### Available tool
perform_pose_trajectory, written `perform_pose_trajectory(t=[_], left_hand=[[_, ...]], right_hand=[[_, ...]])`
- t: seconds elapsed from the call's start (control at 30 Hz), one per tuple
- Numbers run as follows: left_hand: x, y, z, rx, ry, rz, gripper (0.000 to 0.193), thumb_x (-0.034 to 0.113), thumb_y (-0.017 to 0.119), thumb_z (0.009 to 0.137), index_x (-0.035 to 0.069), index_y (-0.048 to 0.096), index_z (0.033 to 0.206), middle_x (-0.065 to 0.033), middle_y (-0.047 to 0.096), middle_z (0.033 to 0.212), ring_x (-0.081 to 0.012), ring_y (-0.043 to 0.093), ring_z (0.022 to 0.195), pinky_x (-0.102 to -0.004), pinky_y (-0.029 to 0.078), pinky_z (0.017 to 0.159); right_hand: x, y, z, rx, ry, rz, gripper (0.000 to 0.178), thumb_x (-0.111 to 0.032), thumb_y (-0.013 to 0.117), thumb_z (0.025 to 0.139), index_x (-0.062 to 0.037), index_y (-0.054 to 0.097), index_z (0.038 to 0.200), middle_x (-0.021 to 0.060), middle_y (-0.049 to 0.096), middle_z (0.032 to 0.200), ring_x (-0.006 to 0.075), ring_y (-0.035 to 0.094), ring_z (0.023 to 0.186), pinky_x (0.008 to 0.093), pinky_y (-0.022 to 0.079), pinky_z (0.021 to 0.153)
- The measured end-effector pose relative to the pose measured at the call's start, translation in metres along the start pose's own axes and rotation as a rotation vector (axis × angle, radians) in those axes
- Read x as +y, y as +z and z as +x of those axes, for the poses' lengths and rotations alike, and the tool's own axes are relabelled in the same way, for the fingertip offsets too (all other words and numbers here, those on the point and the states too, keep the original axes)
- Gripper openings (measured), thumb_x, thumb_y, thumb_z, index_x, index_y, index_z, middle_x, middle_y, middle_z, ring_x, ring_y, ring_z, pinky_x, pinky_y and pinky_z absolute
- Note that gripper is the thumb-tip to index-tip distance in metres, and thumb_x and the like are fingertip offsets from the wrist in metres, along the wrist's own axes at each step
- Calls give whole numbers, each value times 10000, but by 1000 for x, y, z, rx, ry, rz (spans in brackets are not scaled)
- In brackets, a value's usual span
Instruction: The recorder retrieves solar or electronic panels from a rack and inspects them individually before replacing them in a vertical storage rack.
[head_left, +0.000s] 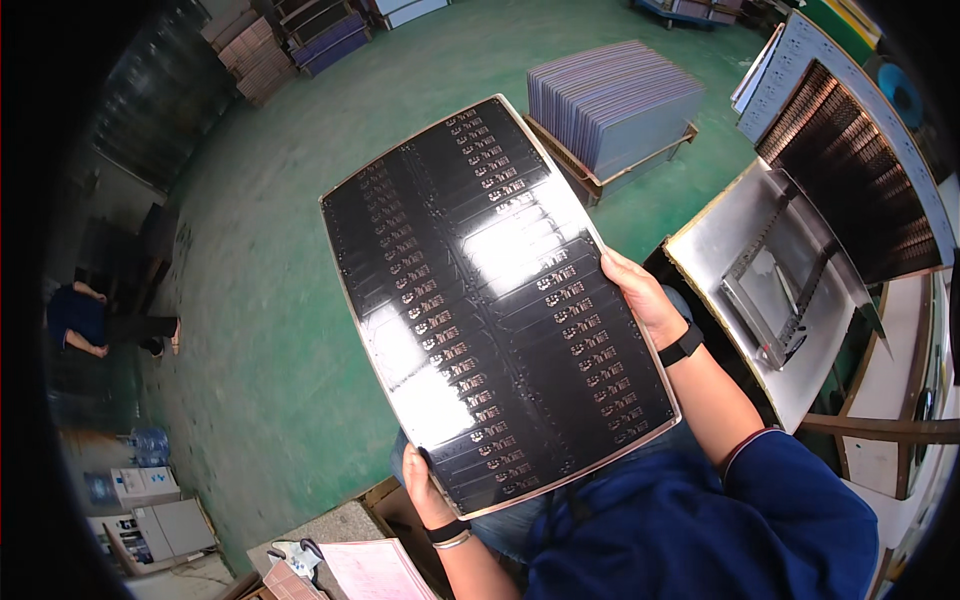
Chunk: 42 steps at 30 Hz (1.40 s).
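Observation:
A large black circuit board panel (500, 300) with rows of small copper-coloured patterns lies across my two hands, tilted, with bright light reflecting off it. My left hand (424, 490) grips its near left corner, thumb on top and the fingers hidden beneath. Along the right edge my right hand (645, 300) holds the panel in the same way, with its other fingers under the board. A dark band circles each wrist.
A rack of upright panels (615, 110) stands on the green floor ahead. To the right are a metal-topped bench (775, 290) and a copper-patterned panel (850, 170). Pink paper (375, 572) lies at lower left. Another person (85, 318) is at far left.

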<state>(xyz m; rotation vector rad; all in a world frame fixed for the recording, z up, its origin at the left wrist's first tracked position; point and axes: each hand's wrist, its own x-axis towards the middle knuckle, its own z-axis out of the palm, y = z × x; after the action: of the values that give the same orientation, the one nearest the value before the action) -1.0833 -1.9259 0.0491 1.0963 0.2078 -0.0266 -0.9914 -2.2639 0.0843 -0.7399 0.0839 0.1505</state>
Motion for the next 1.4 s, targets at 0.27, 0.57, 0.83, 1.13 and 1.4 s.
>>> perform_pose_trajectory(t=[0.27,0.57,0.83,1.13,1.4], left_hand=[[34,15,51,-52,165,-62,354,342,409,984,21,541,1053,-80,594,1075,-166,547,1009,-325,408,928],[50,27,66,-57,396,-28,154,51,609,878,71,557,1021,-38,589,1083,-115,526,990,-284,405,910],[36,30,67,-39,370,88,116,28,566,891,60,554,1001,-167,290,1458,-247,416,1266,-357,401,1014],[31,18,60,-52,87,-253,169,63,550,910,37,570,1076,10,452,1099,-108,485,1061,-260,376,970],[19,11,63,-29,146,-187,280,35,568,894,35,486,1162,-66,595,1076,-132,572,1006,-258,462,919]], right_hand=[[-3,5,-6,51,-100,-292,487,-204,423,980,24,308,1395,92,430,1373,155,433,1234,298,331,1036],[-18,-10,-1,-52,-264,-499,293,-136,534,934,-36,519,1209,-13,572,1090,52,499,1005,225,371,904],[-3,-45,22,-171,-390,-434,62,-111,544,914,-65,586,919,163,280,1475,252,287,1354,350,236,1096],[-12,-19,9,58,-132,79,188,42,493,877,-55,628,964,125,662,992,187,661,848,290,569,724],[-9,-21,7,61,-177,53,188,46,503,862,-43,627,972,132,654,1036,198,657,885,300,562,766]])
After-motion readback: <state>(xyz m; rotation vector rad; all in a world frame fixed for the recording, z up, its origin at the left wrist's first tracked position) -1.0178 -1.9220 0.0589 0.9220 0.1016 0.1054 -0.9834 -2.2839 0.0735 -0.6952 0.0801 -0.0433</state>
